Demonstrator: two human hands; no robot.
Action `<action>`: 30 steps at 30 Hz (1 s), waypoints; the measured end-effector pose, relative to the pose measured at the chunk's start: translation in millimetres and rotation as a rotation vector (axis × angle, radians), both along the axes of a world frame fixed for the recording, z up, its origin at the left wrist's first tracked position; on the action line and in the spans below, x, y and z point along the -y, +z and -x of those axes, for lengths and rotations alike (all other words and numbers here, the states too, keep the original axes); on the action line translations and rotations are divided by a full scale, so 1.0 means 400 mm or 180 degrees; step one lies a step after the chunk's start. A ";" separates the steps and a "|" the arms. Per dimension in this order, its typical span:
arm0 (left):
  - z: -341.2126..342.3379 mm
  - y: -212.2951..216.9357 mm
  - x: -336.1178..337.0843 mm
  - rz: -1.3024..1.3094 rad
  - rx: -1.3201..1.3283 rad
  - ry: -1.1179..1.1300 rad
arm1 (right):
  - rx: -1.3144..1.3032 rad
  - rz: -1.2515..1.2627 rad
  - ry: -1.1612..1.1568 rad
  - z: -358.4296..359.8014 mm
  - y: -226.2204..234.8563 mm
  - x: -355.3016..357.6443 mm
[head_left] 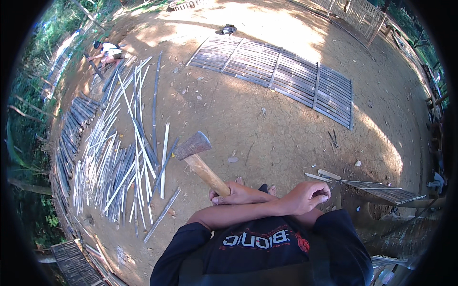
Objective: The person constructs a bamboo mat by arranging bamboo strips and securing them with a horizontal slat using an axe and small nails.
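Note:
My forearms are crossed in front of my dark shirt, the left one lying over the right. My right hand [228,194], on the left side of the view, is wrapped round the lower end of a hatchet's wooden handle. The hatchet [207,174] tilts up and to the left, its worn, rusty metal head [192,146] above the bare ground. Off to the right, my left hand [307,196] is curled closed, with nothing visible in it. Part of my right forearm is hidden beneath the left.
Split bamboo strips [107,167] lie heaped at the left, beside stacked dark poles [71,128]. A slatted bamboo panel [274,71] lies flat ahead. Another person [109,51] crouches at the far left. A second slatted panel [381,189] is at the right, near a bamboo fence [360,19].

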State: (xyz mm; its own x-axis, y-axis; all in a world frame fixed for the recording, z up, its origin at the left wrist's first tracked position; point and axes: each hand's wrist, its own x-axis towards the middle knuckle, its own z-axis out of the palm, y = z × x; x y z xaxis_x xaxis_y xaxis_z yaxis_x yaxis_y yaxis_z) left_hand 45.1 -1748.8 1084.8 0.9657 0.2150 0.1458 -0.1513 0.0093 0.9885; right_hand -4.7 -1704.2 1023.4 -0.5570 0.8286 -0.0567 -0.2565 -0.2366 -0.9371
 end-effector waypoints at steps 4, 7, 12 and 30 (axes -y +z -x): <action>0.002 0.008 0.005 0.0058 -0.0034 0.0005 | 0.0187 -0.0181 -0.0091 0.013 -0.022 0.005; -0.006 -0.008 0.009 0.0118 -0.0027 -0.0018 | 0.0237 -0.0108 -0.0014 0.000 -0.002 0.003; -0.001 0.003 0.013 0.0170 -0.0179 -0.0125 | 0.0101 -0.0121 0.0013 -0.014 0.038 0.009; -0.008 -0.008 0.041 0.0141 -0.0073 -0.0152 | -0.0185 -0.0043 -0.0261 0.006 -0.002 0.031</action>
State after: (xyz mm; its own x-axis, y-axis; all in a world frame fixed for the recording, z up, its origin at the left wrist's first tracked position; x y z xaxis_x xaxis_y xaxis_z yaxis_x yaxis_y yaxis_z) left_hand 48.3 -1765.1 1081.6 0.9780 0.1744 0.1148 -0.1268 0.0596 0.9901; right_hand -7.2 -1716.6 1022.5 -0.4892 0.8721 -0.0147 -0.3285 -0.1998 -0.9231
